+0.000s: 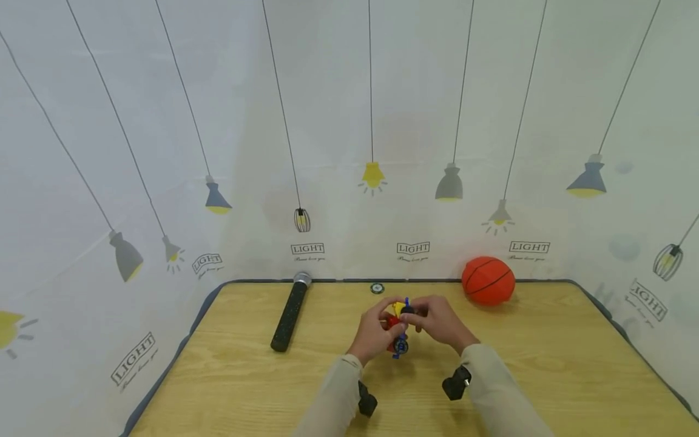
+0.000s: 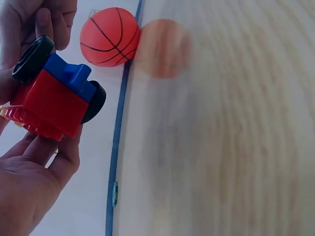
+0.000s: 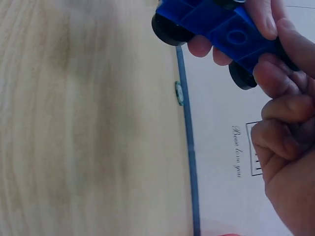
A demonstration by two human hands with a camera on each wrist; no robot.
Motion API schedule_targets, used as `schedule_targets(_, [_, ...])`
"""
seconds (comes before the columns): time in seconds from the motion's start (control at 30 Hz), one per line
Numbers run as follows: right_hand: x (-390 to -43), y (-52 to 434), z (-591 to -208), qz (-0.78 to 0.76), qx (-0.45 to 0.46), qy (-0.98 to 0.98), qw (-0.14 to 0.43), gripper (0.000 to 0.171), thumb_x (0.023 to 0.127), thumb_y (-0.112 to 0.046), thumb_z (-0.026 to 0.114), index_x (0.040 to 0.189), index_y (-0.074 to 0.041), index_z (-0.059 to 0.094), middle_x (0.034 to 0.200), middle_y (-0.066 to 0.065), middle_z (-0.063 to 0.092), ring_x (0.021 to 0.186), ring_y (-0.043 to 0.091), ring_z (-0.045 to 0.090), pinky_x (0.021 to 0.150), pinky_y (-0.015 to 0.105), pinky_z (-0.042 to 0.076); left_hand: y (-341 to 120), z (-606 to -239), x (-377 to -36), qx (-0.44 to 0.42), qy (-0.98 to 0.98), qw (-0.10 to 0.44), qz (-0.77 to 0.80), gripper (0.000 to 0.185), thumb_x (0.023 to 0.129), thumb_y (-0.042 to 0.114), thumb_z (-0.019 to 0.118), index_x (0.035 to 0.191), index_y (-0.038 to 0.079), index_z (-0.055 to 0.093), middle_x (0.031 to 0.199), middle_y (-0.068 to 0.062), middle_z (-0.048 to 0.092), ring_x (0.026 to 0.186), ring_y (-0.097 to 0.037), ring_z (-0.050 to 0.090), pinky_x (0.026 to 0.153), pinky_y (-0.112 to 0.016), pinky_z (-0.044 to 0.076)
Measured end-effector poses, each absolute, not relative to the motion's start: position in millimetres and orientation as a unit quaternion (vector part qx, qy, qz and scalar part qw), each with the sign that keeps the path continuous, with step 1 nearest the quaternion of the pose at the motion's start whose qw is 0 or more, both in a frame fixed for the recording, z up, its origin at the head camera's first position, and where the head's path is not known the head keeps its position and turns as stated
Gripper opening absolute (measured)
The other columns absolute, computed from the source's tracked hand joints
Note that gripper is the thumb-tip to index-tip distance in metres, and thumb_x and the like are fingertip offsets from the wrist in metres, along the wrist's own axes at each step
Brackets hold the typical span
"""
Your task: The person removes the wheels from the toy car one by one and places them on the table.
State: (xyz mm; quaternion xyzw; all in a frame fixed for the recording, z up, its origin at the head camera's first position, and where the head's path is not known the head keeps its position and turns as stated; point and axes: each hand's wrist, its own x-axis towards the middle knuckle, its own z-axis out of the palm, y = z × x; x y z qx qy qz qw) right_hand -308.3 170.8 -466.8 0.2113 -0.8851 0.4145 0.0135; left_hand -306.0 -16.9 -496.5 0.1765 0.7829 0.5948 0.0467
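Both hands hold a small toy car [image 2: 56, 105] above the table. It has a red block body, a blue chassis [image 3: 216, 27] and black wheels; a yellow part shows at its far end in the head view. My left hand [image 1: 374, 334] grips the red body from the left, fingers on its far side. My right hand [image 1: 441, 320] pinches the end by a black wheel [image 3: 242, 76], thumb and fingers around it. In the right wrist view the car's blue underside faces the camera, and its red top is hidden there.
A black microphone [image 1: 289, 312] with a silver head lies to the left on the wooden table [image 1: 235, 388]. At the back edge lies a dark round chip [image 1: 377, 288]. An orange-red toy basketball [image 1: 488, 280] sits back right, by the lamp-printed backdrop [image 1: 338, 121].
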Motion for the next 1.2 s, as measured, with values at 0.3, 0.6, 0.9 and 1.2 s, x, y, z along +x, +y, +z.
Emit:
schedule_targets(0.3, [-308,170,-478,0.443,0.213,-0.871,0.014,0.018,0.095,-0.025,0.070,0.085,-0.010,0.071,0.074,0.014,0.067,0.061,0.015,0.057,0.051,0.023,0.047,-21,-499,-305,0.186,0.785,0.041,0.589,0.048,0.091,0.012,0.074,0.132,0.032,0.061,0.101,-0.012,0.074,0.073,-0.014,0.069,0.064,-0.025,0.057])
schedule_targets(0.6, [-305,169,-468,0.387,0.206,-0.893,0.100,0.027,0.095,-0.028,0.069,0.073,-0.015,0.061,0.063,-0.005,0.059,0.056,0.005,0.049,0.053,0.021,0.041,-27,-499,-304,0.195,0.805,0.053,0.558,0.046,0.096,0.022,0.068,0.140,0.023,0.055,0.106,-0.013,0.073,0.083,-0.011,0.069,0.070,-0.029,0.059])
schedule_targets(0.9, [-307,174,-465,0.523,0.180,-0.832,-0.044,0.035,0.109,-0.022,0.041,0.097,0.000,0.065,0.078,0.015,0.066,0.054,0.011,0.050,0.051,0.026,0.045,-36,-489,-312,0.166,0.800,0.040,0.575,0.047,0.095,0.020,0.070,0.138,0.030,0.055,0.098,-0.012,0.070,0.073,-0.014,0.070,0.069,-0.033,0.062])
schedule_targets(1.2, [-308,183,-480,0.569,0.087,-0.818,-0.018,0.030,0.104,-0.024,0.056,0.100,0.001,0.072,0.072,0.002,0.063,0.061,0.017,0.054,0.052,0.025,0.043,-36,-489,-311,0.154,0.800,0.046,0.579,0.047,0.095,0.020,0.071,0.137,0.036,0.055,0.102,-0.011,0.070,0.074,-0.013,0.071,0.069,-0.033,0.062])
